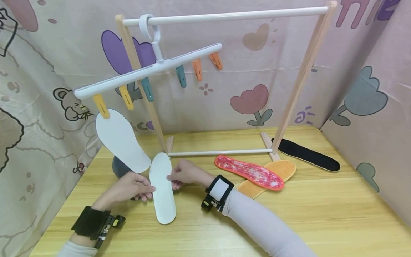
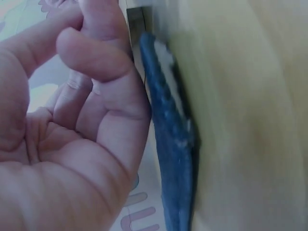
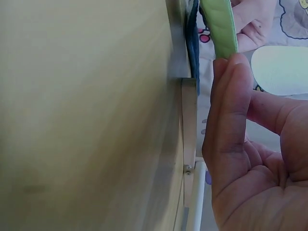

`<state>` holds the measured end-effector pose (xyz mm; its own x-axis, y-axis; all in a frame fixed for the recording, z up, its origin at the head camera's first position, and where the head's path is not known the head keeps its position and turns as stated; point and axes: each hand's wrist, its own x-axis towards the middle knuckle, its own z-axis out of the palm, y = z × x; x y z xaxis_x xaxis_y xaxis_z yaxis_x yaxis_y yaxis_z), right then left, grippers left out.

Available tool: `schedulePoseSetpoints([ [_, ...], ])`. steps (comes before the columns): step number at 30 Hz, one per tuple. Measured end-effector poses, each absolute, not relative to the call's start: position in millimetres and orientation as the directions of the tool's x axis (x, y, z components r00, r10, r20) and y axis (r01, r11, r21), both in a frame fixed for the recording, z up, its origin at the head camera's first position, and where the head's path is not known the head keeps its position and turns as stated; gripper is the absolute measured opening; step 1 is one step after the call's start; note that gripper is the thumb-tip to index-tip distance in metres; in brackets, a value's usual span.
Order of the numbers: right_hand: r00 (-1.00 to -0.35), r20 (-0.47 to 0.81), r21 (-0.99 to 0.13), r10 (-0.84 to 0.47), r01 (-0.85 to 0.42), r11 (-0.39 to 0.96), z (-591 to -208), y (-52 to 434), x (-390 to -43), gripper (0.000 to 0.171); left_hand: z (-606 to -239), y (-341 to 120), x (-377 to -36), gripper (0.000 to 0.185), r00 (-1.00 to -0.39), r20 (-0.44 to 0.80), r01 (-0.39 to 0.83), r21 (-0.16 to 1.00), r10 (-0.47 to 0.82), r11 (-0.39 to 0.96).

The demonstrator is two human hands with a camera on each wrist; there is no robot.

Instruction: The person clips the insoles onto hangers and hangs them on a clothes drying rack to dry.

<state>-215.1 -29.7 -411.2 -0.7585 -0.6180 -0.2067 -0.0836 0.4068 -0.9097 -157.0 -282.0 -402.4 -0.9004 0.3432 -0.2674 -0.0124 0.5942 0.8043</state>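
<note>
A white insole point(image 1: 162, 194) lies lengthwise on the wooden table point(image 1: 321, 214), slightly raised between my two hands. My left hand point(image 1: 146, 191) pinches its left edge and my right hand point(image 1: 172, 179) pinches its right edge. In the right wrist view my fingertips point(image 3: 231, 72) press the insole's edge point(image 3: 219, 29), which looks greenish there. A second white insole point(image 1: 121, 141) hangs from a yellow clip point(image 1: 101, 106) on the white hanger point(image 1: 147, 69). Behind my left hand lies a dark blue insole point(image 1: 118, 167), seen edge-on as the blue insole point(image 2: 168, 144) in the left wrist view.
The hanger hooks over the top bar of a wooden rack point(image 1: 302, 75) and carries yellow, teal and orange clips. To the right lie a red insole point(image 1: 248, 172) over an orange insole point(image 1: 276, 171), and a black insole point(image 1: 308, 154). Patterned cloth walls enclose the table.
</note>
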Motion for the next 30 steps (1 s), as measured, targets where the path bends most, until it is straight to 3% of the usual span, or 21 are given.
schedulePoseSetpoints([
  [22, -0.776, -0.228, -0.902, -0.588, -0.059, 0.428, -406.1, -3.7, -209.3, 0.027, -402.0, -258.2, -151.1, 0.023, -0.915, -0.219, -0.01, 0.853, 0.339, 0.522],
  [30, -0.782, -0.162, -0.916, -0.602, -0.108, 0.387, -398.1, 2.9, -210.7, 0.025, -398.1, -253.1, -149.2, 0.024, -0.935, -0.164, 0.005, 0.881, 0.314, 0.473],
])
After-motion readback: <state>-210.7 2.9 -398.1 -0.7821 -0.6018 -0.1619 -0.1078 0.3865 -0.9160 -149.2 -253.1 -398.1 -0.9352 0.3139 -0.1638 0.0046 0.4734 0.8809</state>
